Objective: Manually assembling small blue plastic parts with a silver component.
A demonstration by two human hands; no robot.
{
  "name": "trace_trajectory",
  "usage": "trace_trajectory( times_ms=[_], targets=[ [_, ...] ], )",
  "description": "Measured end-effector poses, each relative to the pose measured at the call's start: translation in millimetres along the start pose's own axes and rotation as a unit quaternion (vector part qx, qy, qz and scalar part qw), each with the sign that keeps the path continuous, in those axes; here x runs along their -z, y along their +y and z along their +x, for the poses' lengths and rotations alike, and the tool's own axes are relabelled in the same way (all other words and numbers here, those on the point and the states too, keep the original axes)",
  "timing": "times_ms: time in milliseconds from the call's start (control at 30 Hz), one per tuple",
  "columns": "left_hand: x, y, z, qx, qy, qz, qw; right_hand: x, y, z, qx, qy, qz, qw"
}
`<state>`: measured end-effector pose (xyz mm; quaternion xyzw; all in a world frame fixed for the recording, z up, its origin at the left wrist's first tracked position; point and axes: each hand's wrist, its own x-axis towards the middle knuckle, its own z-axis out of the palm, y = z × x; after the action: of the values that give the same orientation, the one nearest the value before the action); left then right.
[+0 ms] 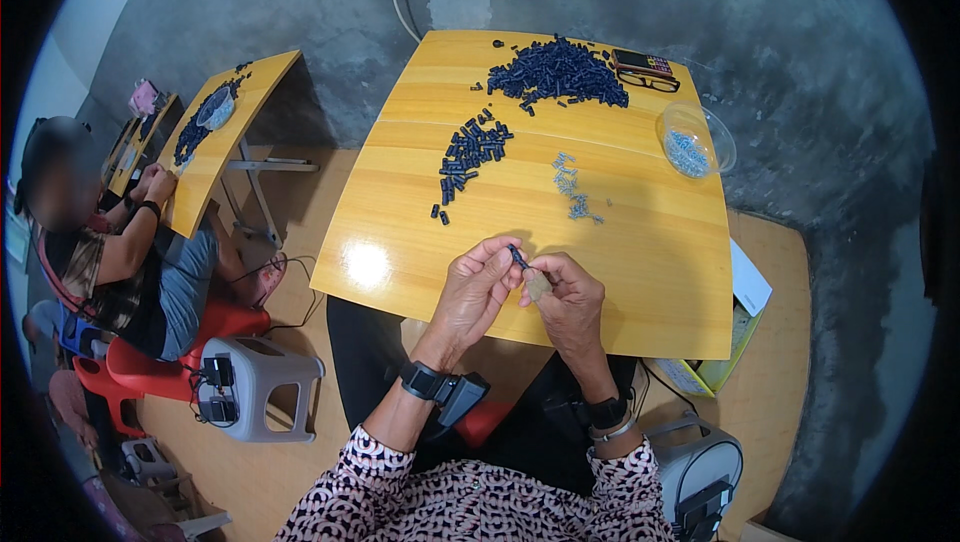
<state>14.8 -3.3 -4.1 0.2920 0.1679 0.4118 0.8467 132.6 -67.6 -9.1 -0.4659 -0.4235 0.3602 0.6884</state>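
Over the near edge of the yellow wooden table, my left hand (478, 282) pinches a small dark plastic piece (516, 255) between thumb and fingertips. My right hand (570, 302) is closed right beside it, its fingers meeting the piece's lower end. A tan, flat thing (538, 286) shows at the right thumb; whether it is held or wrapped on the thumb I cannot tell. Beyond my hands lie a loose group of dark plastic pieces (470, 154) and, to its right, a scatter of small silvery screws (566, 182).
A big heap of dark pieces (560, 72) covers the table's far side, beside a phone (642, 63) and glasses (655, 83). A clear bowl of screws (686, 154) stands at the right edge. Left, a seated person (120, 242) works at another table (255, 92). Grey stools (262, 387) stand nearby.
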Motion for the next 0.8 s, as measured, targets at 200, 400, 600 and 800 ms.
trace_trajectory(
  times_ms=[200, 400, 600, 800],
  targets=[
    [-2, 1, -1, 0.001, -0.008, 0.018, 1.000, 0, -5, -1, -0.015, 0.002, 0.002, 1.000],
    [-1, 1, -1, 0.002, -0.002, 0.009, 1.000, 0, -8, 1, 0.010, -0.007, -0.020, 1.000],
    [2, 1, -1, 0.008, 0.005, 0.003, 1.000, 2, -9, 2, 0.010, -0.016, -0.021, 1.000],
    [1, -1, -1, -0.007, 0.021, 0.019, 1.000, 0, -13, 3, 0.036, -0.004, -0.069, 0.997]
  ],
)
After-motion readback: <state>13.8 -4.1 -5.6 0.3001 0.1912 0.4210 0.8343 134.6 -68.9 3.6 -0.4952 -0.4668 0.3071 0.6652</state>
